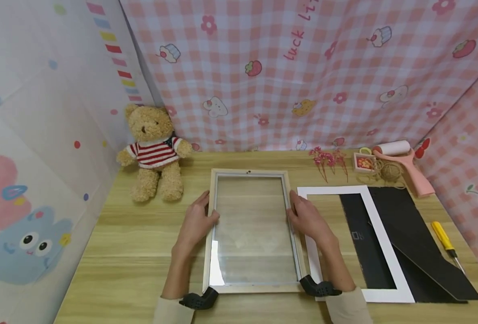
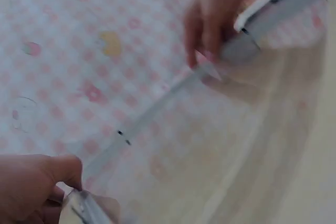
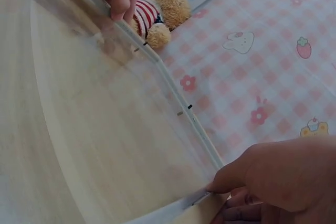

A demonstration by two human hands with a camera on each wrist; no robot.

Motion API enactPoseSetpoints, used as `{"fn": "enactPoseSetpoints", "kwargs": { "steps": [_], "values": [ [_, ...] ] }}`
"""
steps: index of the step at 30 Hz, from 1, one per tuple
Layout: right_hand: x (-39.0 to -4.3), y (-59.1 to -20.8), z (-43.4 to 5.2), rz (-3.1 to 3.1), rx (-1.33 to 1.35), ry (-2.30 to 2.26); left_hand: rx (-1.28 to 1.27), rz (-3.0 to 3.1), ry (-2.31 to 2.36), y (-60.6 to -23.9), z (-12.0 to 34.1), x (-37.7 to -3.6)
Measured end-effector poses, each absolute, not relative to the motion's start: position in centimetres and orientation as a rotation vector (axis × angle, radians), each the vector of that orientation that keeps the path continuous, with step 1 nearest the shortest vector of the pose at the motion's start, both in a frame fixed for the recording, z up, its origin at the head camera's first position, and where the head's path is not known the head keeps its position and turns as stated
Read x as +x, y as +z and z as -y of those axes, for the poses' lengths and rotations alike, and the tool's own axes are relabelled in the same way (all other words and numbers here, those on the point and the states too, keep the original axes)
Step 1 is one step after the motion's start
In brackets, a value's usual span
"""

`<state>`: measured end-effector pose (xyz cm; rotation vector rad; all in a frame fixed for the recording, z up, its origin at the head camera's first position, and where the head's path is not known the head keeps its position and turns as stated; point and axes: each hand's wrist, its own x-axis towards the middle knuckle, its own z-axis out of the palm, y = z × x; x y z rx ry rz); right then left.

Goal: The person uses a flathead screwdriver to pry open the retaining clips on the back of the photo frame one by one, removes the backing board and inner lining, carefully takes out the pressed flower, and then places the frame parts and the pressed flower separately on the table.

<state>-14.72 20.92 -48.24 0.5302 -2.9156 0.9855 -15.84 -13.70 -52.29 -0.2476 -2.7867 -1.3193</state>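
Note:
A light wooden picture frame (image 1: pixel 259 289) with a clear pane (image 1: pixel 251 225) in it is in the middle of the head view, over the table. My left hand (image 1: pixel 194 225) grips its left side, with the thumb on the rim and the other fingers partly hidden at the outer edge. On the opposite side my right hand (image 1: pixel 308 217) holds the right rail the same way. The left wrist view shows the left thumb (image 2: pixel 68 169) pressed on the frame's edge. In the right wrist view the right hand (image 3: pixel 283 177) pinches the frame near a corner.
Right of the frame lie a white mat (image 1: pixel 378 234) and black backing boards (image 1: pixel 408 216), with a yellow-handled screwdriver (image 1: pixel 442 236) beyond. Behind them are pink dried flowers (image 1: pixel 323 157), a small box (image 1: pixel 364 163), twine (image 1: pixel 390 171) and a lint roller (image 1: pixel 414 173). A teddy bear (image 1: pixel 154 153) sits back left.

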Motion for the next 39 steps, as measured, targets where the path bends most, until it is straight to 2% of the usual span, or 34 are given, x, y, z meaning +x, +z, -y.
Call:
{"fn": "enactPoseSetpoints", "kwargs": {
  "steps": [3, 6, 9, 15, 26, 28, 32, 39],
  "values": [
    [-14.7, -47.9, -21.0, 2.930, 0.525, 0.979, -0.147, 2.700, -1.640, -50.7, 13.3, -15.3],
    [-14.6, -47.7, -20.9, 2.977, 0.502, 1.010, 0.087, 2.575, -2.018, -48.9, 12.7, -14.6],
    [-14.6, -47.6, -21.0, 3.000, 0.502, 1.017, 0.232, 2.458, -2.246, -48.8, 12.6, -14.5],
    [-14.6, -48.0, -20.9, 2.990, 0.508, 1.027, 0.327, 2.163, -2.589, -49.5, 12.9, -14.9],
    [-14.5, -47.5, -20.9, 3.010, 0.482, 1.063, 0.322, 2.099, -2.704, -49.3, 13.0, -14.9],
    [-15.0, -49.0, -21.3, 2.983, 0.498, 1.047, 0.307, 2.111, -2.700, -49.3, 13.1, -14.9],
    [-15.1, -49.2, -21.3, 2.966, 0.500, 1.064, 0.248, 2.121, -2.701, -49.3, 13.4, -14.8],
    [-14.6, -47.6, -20.5, 3.027, 0.415, 1.075, 0.229, 2.274, -2.566, -49.1, 12.9, -14.5]
  ]
}}
